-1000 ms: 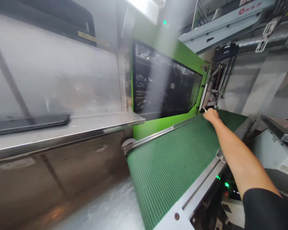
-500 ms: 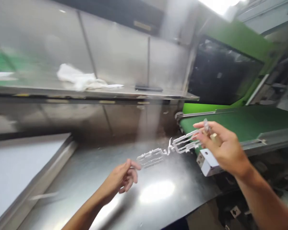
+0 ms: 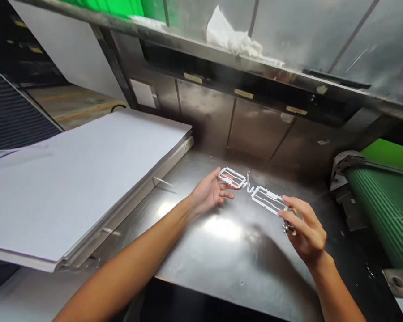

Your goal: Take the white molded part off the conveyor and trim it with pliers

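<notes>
A white moulded plastic piece (image 3: pixel 251 190), two flat frames joined by a thin runner, is held level above the steel worktop (image 3: pixel 221 250). My left hand (image 3: pixel 210 194) pinches its left frame with the fingertips. My right hand (image 3: pixel 305 232) grips the right frame's end and also has a small metal tool (image 3: pixel 286 228) tucked against the fingers. Both forearms reach in from the bottom edge.
A stack of large white sheets (image 3: pixel 77 174) lies on the left, overhanging the worktop. A green ribbed conveyor belt (image 3: pixel 383 210) ends at the right. On the steel shelf (image 3: pixel 289 74) above rest a white rag (image 3: pixel 231 38) and a dark flat bar (image 3: pixel 336 78).
My right hand drew the white plastic piece off the conveyor to over the worktop. My left hand came up and took its other end. My view swung left and down.
</notes>
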The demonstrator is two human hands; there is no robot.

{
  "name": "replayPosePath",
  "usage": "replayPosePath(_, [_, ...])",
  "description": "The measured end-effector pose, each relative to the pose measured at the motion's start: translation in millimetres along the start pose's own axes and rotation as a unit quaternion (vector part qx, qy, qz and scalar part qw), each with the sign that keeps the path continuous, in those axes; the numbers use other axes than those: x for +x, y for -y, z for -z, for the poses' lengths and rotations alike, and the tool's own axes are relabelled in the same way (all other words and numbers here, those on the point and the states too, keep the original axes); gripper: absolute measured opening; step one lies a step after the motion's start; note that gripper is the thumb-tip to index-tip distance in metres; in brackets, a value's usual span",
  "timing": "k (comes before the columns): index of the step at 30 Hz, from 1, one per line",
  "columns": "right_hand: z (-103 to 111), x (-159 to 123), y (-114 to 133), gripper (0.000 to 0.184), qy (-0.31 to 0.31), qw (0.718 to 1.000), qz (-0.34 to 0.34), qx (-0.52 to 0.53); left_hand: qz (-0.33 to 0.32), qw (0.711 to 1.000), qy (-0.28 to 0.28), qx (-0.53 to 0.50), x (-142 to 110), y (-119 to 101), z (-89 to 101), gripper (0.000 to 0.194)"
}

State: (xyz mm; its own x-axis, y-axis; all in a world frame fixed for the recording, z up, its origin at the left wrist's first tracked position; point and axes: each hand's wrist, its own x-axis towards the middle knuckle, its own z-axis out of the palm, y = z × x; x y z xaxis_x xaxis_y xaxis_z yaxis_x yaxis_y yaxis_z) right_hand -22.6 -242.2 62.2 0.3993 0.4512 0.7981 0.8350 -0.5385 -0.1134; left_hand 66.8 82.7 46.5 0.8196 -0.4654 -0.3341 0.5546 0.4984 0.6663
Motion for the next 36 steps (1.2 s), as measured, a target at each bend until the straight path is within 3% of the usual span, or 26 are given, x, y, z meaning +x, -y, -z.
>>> replayPosePath(3, [-4.9, -11.4, 2.2, 0.047, -0.035, 0.996, -0.086, 0.014, -0.028, 0.999, -0.043, 0.014, -1.7, 4.1, 1.3, 0.042])
replayPosePath(5, [-6.4, -15.5, 6.2, 0.044, -0.060, 0.980, -0.184, 0.047, -0.051, 0.996, -0.058, 0.035, -4.4, 6.4, 0.5, 0.036])
replayPosePath(9, [-7.7, -22.0, 12.9, 0.061, -0.088, 0.903, -0.379, 0.181, -0.082, 0.993, -0.056, 0.057, -7.6, 10.1, -2.0, 0.037])
replayPosePath(12, [-9.1, -25.4, 15.7, 0.067, -0.081, 0.854, -0.448, 0.251, -0.080, 0.994, -0.043, 0.057, -8.7, 12.9, -3.1, 0.038])
replayPosePath(17, [-9.0, -25.9, 19.1, 0.048, -0.098, 0.838, -0.480, 0.240, -0.078, 0.995, -0.003, 0.053, -11.2, 14.2, 0.7, 0.041])
replayPosePath(27, [-7.8, -25.5, 21.4, 0.050, -0.091, 0.829, -0.497, 0.240, -0.068, 0.996, -0.001, 0.048, -14.0, 11.5, -2.2, 0.047])
replayPosePath(36, [-7.9, -37.6, 18.2, 0.059, -0.103, 0.791, -0.529, 0.290, -0.049, 0.998, -0.026, 0.023, -18.0, 7.4, -8.1, 0.056])
